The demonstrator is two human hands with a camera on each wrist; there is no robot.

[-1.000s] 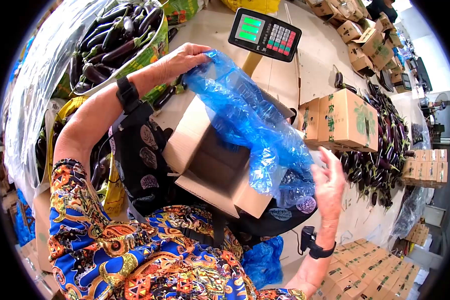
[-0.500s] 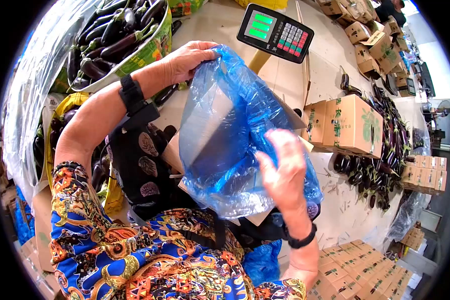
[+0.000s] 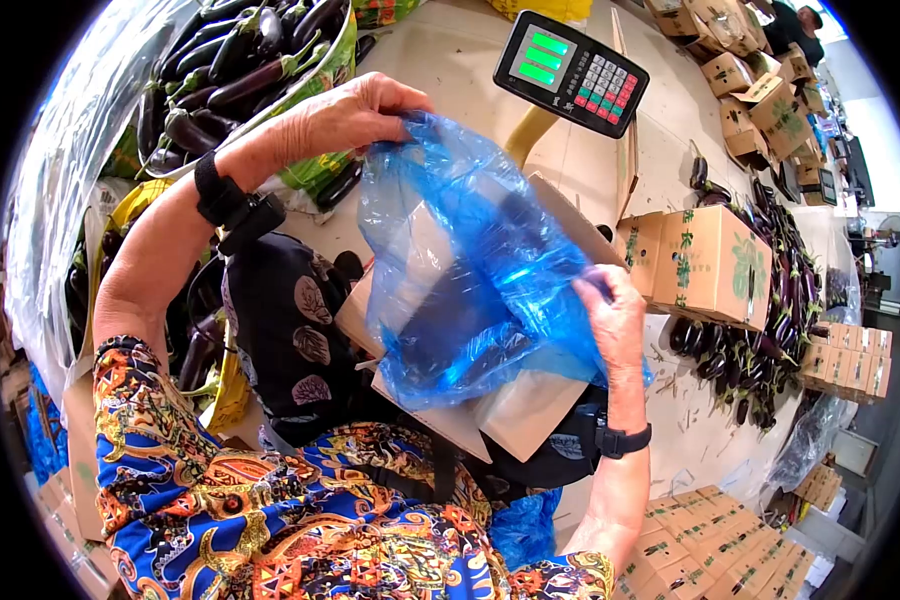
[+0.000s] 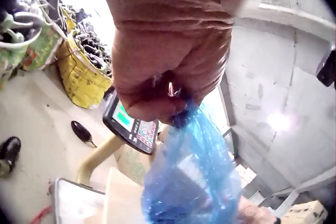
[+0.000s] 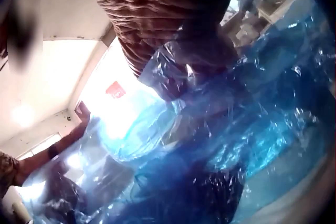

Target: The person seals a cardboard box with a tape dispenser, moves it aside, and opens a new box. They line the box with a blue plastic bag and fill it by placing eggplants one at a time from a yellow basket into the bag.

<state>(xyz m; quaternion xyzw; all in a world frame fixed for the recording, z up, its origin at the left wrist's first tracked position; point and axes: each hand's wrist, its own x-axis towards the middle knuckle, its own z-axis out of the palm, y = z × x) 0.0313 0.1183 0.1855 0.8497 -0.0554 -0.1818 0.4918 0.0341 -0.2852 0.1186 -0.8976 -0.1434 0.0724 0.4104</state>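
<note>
A thin blue plastic bag [image 3: 470, 270] is spread over an open cardboard box [image 3: 530, 410], whose flaps show below and through the film. The left hand [image 3: 355, 118] pinches the bag's upper left edge between thumb and fingers; in the left wrist view the hand [image 4: 170, 56] has the gathered film [image 4: 191, 171] hanging from it. At the bag's right side the right hand [image 3: 615, 315] grips the rim with curled fingers. Up close in the right wrist view, film [image 5: 173, 71] bunches at the right hand [image 5: 178, 35], partly dark.
Behind the box stands a scale display [image 3: 572, 75] on a post. A basket of eggplants [image 3: 245, 75] is at upper left. To the right are a closed carton [image 3: 710, 262], an eggplant pile [image 3: 795, 290] and stacked cartons [image 3: 715, 545]. More blue film [image 3: 525, 525] lies below.
The right hand swung in over the bag, then moved out to its right edge and took hold. The bag, bunched at first, is now spread wide over the box. The left hand kept its pinch.
</note>
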